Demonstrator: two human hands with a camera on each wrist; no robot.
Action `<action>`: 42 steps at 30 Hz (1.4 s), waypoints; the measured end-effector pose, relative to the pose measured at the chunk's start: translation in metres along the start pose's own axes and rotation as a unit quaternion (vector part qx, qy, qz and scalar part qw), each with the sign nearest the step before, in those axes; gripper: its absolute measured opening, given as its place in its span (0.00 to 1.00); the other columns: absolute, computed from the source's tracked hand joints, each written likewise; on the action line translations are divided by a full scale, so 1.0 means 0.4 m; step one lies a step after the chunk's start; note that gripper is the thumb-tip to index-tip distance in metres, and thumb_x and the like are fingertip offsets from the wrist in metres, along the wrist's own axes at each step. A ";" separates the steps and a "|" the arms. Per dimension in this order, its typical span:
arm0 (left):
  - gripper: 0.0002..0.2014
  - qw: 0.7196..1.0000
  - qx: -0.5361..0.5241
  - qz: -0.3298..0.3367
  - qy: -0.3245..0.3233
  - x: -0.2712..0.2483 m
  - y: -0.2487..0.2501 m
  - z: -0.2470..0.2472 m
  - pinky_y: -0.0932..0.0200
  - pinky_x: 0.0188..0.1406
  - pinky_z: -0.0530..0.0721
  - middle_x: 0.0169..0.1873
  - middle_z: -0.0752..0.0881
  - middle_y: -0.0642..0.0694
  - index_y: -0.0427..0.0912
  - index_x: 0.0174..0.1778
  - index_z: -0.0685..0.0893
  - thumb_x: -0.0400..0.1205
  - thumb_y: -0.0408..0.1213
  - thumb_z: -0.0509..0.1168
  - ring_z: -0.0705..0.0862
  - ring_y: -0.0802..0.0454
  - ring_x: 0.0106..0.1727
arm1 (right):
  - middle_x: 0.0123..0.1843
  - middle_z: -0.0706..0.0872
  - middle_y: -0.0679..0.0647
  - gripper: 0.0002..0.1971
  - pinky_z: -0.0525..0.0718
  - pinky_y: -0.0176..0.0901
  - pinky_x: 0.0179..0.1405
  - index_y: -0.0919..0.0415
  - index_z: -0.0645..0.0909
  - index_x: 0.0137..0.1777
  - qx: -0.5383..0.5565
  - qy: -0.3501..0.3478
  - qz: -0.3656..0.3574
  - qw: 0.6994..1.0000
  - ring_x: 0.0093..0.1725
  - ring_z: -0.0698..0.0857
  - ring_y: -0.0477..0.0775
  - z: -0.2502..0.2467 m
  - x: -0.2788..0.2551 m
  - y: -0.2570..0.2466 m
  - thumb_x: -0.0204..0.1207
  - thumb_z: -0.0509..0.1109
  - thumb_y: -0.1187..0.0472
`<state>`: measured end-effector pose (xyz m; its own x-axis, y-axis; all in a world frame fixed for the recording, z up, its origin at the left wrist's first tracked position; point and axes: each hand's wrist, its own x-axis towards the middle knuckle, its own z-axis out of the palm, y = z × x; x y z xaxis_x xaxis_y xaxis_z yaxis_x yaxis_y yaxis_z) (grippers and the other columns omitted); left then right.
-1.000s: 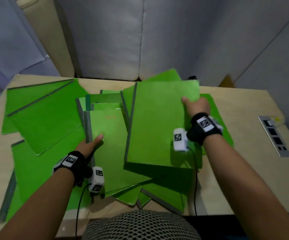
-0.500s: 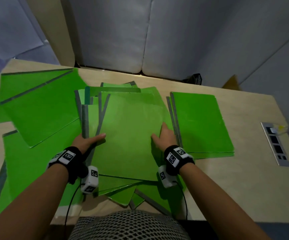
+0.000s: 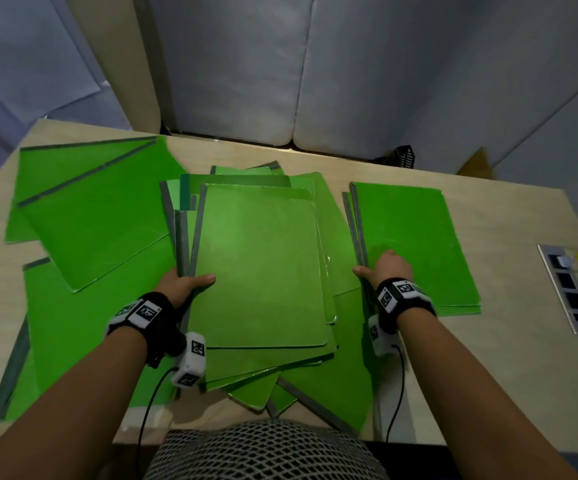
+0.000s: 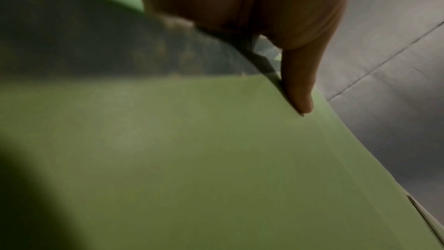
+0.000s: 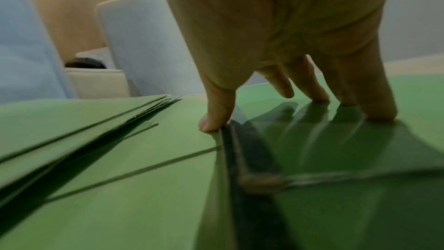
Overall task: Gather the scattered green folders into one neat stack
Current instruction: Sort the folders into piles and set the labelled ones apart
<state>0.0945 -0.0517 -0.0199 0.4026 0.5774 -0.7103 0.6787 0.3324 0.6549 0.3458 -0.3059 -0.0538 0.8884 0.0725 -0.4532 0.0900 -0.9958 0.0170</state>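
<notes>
1. Since a moment ago, the right hand (image 3: 389,270) has left the central pile (image 3: 259,268) and crossed to the right-side folders (image 3: 415,237), while the left hand (image 3: 183,284) has stayed at the pile's left edge.
2. The left hand grips the grey spines of the pile's upper folders: its thumb lies on the top cover, and the fingers are hidden beneath, so how many folders it holds cannot be told.
3. The right hand is spread, its fingertips (image 5: 379,115) pressing down on the right-side folders' cover and the thumb set against their grey spine edge; it pinches nothing yet.
4. The green folders lie in three groups on the wooden desk (image 3: 509,358): the rough central pile, the small aligned set just beside it on the right, and the loose fanned folders (image 3: 86,230) on the left, overlapping at angles.
5. Risks, as I judge them:
   - Sliding the right set leftward could snag its spine under the pile's splayed covers and buckle one.
   - The glossy covers may let the top folder skid off while the lower one stays put.
   - The pile's lowest folders overhang the near desk edge, so a hard push could tip them off.
</notes>
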 end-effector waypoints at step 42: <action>0.70 0.998 0.008 0.041 -0.037 0.033 -0.033 -0.007 0.34 0.77 0.64 0.82 0.63 0.39 0.45 0.84 0.55 0.48 0.76 0.71 0.66 0.38 0.80 | 0.76 0.74 0.66 0.55 0.72 0.69 0.72 0.64 0.56 0.79 0.168 -0.096 -0.043 0.980 0.72 0.77 0.70 -0.012 -0.119 -0.039 0.60 0.82 0.39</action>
<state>0.0891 -0.0465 -0.0372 0.4999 0.5457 -0.6725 0.6519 0.2740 0.7071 0.3042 -0.2935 -0.0283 0.7801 0.1767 -0.6002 -0.0217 -0.9511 -0.3082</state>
